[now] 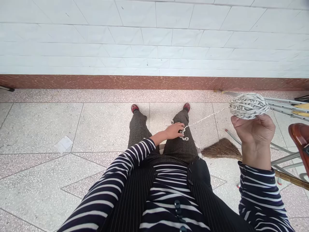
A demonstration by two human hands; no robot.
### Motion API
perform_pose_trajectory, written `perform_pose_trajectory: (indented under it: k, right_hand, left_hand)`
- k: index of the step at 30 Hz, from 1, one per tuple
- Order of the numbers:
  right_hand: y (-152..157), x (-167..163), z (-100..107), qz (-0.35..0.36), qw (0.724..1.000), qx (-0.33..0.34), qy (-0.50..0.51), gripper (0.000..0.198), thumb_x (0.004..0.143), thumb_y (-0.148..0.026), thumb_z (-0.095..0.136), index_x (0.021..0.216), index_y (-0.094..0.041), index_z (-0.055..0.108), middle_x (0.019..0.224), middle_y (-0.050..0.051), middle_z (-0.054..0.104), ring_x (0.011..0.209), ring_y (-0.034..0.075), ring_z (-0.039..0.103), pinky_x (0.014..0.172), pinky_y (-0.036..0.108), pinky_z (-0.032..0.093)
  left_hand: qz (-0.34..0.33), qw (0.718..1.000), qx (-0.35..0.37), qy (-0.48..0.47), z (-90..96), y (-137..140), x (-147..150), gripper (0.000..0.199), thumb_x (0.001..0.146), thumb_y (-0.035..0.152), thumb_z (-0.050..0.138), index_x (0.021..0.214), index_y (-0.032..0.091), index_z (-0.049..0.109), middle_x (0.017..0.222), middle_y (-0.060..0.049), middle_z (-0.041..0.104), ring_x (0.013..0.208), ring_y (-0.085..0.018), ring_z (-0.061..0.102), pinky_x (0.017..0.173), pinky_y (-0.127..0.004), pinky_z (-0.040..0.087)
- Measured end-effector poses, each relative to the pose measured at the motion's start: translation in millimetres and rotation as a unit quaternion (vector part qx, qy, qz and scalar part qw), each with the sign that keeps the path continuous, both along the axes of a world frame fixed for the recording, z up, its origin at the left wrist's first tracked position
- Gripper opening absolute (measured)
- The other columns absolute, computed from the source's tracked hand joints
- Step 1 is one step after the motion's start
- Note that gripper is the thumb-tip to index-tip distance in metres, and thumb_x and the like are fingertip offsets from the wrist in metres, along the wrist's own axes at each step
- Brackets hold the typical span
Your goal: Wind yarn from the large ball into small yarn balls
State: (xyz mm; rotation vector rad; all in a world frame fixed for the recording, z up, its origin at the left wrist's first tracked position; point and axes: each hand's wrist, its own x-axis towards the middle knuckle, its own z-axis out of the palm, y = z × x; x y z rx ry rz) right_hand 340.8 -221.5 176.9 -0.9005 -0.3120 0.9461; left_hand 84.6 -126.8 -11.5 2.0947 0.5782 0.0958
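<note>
A ball of white cord with dark flecks (248,105) is held up at the right by my right hand (254,129), its fingers closed round the ball's underside. From the ball a single strand (207,119) runs down and left to my lap. There my left hand (175,131) rests on the thigh of my dark trousers (187,146), fingers bent round the strand. A small loose loop of cord (184,139) hangs out below those fingers. What lies under the left palm is hidden.
A straw broom (220,149) lies on the tiled floor to my right, near metal tube legs (287,158) and a brown wooden armrest (299,138). Perforated metal poles (282,104) stand behind the ball. White paper (64,144) lies at left. A tiled wall (154,35) faces me.
</note>
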Motion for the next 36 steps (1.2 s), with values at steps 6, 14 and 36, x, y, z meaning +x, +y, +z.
perform_pose_trajectory:
  k: [6,14,36]
  right_hand:
    - [2.3,14.1,-5.2,-0.032,0.999,-0.014,0.015,0.042,0.064,-0.013,0.058,0.104,-0.025,0.062,0.106,0.005,0.067,0.09,0.023,0.065,0.052,0.031,0.058]
    - [15.7,16.3,-20.5,-0.003,0.999,-0.009,0.031,0.034,0.067,-0.014,0.056,0.099,-0.024,0.06,0.103,0.005,0.063,0.087,0.02,0.061,0.052,0.027,0.056]
    - [34.3,11.1,37.2,-0.003,0.998,0.068,0.013,0.039,0.071,-0.005,0.059,0.099,-0.033,0.065,0.098,0.0,0.07,0.098,0.022,0.067,0.058,0.03,0.06]
  left_hand:
    - [0.063,0.995,-0.058,0.052,19.1,22.8,-29.6,0.028,0.088,0.044,0.067,0.076,0.019,0.073,0.072,0.001,0.069,0.07,-0.017,0.06,0.064,-0.025,0.035]
    - [0.139,0.987,-0.002,0.076,58.5,40.1,-68.2,0.041,0.083,0.059,0.069,0.074,0.019,0.071,0.054,0.0,0.059,0.057,-0.015,0.052,0.058,-0.025,0.028]
    - [0.179,0.978,-0.103,0.014,62.3,82.1,-142.7,0.032,0.089,0.04,0.061,0.071,0.015,0.072,0.071,-0.001,0.07,0.066,-0.011,0.057,0.067,-0.021,0.041]
